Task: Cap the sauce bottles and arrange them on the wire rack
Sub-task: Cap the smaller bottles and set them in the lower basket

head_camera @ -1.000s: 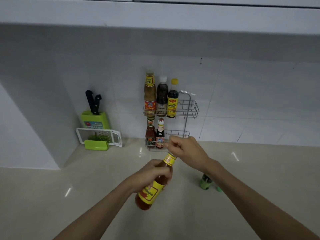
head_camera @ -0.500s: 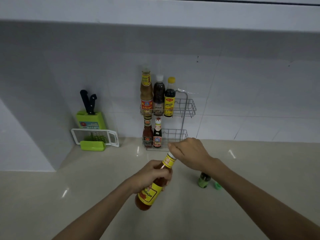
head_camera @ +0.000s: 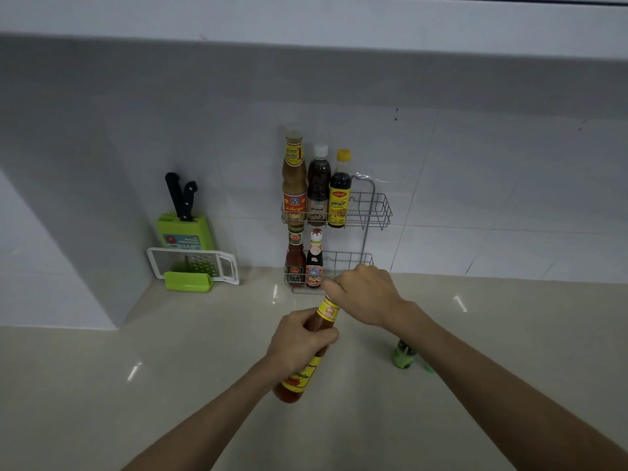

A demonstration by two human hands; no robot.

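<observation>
My left hand point(head_camera: 299, 341) grips the middle of a red chilli sauce bottle point(head_camera: 302, 375) with yellow labels, held tilted above the counter. My right hand point(head_camera: 365, 294) is closed over the bottle's top, which hides the cap. A two-tier wire rack point(head_camera: 377, 212) stands against the tiled wall. Its upper shelf holds three capped bottles: a tall brown one point(head_camera: 294, 185), a dark one point(head_camera: 318, 188) with a white cap and a dark one point(head_camera: 339, 192) with a yellow cap. The lower shelf holds two small bottles point(head_camera: 295, 260) point(head_camera: 314, 263) on its left side.
A small green bottle point(head_camera: 403, 354) stands on the counter under my right forearm, with a small green piece point(head_camera: 429, 368) beside it. At the back left sit a green knife block point(head_camera: 185, 229) with two knives and a white grater point(head_camera: 193, 265). The beige counter point(head_camera: 170, 385) stretches wide.
The view has shifted slightly. My hands and the bottle keep the same pose, with my right hand still closed over the bottle's top.
</observation>
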